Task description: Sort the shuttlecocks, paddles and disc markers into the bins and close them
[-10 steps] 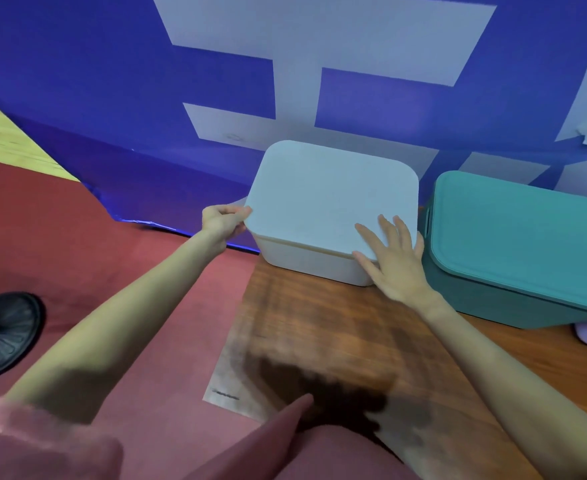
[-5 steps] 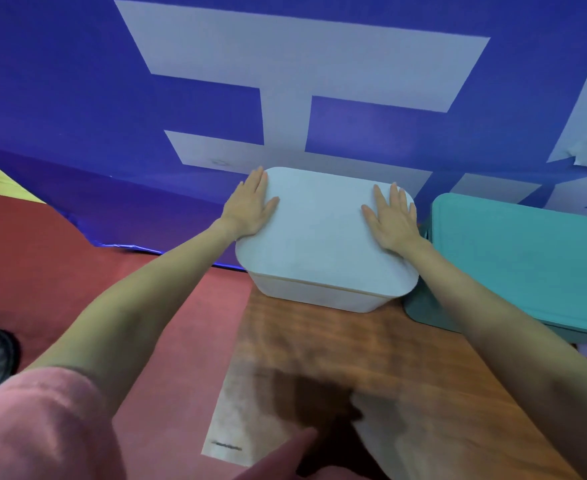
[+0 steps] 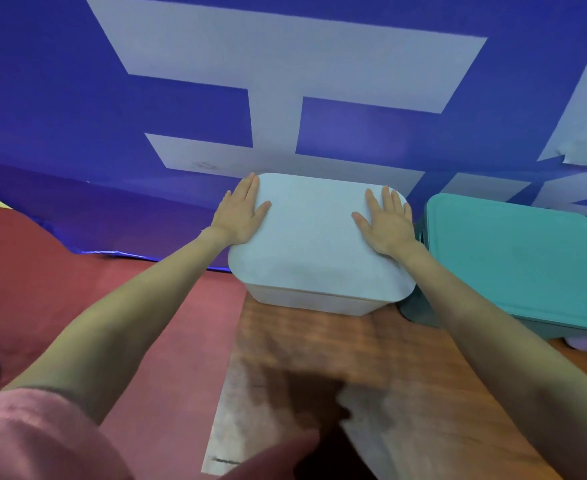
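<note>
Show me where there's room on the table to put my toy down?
The bare wood of the table in front of the white bin, between the two arms, is free. Farther back is crowded: white bin and teal bin sit close together, both hands flat on the white lid.

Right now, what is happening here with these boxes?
A person presses both flat hands on the pale lid of the white plastic bin, left hand at its left edge, right hand near its right edge. Beside it on the brown wooden table, the teal plastic bin already has its lid on.
</note>
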Tool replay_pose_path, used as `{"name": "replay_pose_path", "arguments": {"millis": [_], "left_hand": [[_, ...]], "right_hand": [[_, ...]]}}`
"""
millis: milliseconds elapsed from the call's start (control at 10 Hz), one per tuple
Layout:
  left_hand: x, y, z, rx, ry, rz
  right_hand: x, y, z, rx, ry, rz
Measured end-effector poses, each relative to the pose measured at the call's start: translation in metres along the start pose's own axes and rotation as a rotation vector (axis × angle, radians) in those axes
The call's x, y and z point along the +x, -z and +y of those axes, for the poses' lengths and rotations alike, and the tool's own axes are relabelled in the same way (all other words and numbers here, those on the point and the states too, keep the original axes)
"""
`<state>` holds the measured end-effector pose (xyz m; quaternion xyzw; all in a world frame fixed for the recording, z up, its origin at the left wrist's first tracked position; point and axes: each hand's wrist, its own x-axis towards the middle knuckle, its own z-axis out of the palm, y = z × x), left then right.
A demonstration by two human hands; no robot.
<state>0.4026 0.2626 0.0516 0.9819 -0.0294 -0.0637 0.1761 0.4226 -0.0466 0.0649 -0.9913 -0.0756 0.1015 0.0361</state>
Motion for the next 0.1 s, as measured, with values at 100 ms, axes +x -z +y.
{"name": "replay_pose_path", "arguments": {"millis": [100], "left_hand": [[0.0007,0.0057,0.0093,0.153,0.03,0.014]], "right_hand": [[0.0023,0.0104,0.0015,0.035,0.017,-0.073]]}}
